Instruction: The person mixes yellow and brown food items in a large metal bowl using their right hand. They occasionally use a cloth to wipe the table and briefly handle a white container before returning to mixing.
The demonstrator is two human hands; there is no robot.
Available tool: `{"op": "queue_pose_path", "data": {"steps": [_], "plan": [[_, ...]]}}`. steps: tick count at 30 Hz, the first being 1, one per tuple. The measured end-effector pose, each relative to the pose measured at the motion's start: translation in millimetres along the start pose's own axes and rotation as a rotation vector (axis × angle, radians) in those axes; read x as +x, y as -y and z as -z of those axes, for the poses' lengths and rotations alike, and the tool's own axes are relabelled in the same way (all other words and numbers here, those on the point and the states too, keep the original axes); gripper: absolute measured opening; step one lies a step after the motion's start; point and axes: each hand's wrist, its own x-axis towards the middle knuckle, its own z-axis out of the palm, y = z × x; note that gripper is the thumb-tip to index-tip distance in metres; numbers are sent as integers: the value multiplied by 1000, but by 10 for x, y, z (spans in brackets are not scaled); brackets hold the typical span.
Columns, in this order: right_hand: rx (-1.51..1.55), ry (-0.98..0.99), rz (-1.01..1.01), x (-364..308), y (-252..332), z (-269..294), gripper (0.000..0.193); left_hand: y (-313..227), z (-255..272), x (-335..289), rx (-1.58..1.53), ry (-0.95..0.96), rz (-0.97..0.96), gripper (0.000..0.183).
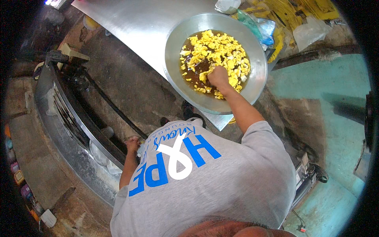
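Right hand (219, 77): I am holding it down inside a wide metal basin (175, 49), fingers curling among yellow lumps (208, 39). The fingertips are touching the lumps, but my own hand is hiding the inner side, so I cannot tell whether they are closing on a piece or standing apart.

Location of lumps: they are floating and clustering in a dark brown liquid (190, 81), mostly toward the far and right sides of the basin; some are showing white patches.

Basin: it is resting on a steel table (130, 25), near the table's corner in front of me.

Left hand (132, 143): I am keeping it low at my left side, well apart from the basin, just beside a long, steel-edged dark frame (85, 124). Whether its fingers are gripping anything I cannot tell.

Surroundings: a blue plastic bag (267, 31) is lying beyond the basin's right rim, and a clear plastic bag (312, 33) is lying farther right. I am wearing a grey T-shirt (244, 173).
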Motion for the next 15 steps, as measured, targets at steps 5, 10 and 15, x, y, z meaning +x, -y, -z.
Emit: {"op": "queue_pose_path", "data": {"steps": [5,10,15], "plan": [[96,2,160,-142,162,-345,20,-332,-42,-207,-162,-18,167,12],[25,88,264,-261,71,-358,19,-163,29,-110,-410,-6,317,11],[44,-99,41,45,-47,64,17,-512,44,-317,-164,-3,188,9]]}}
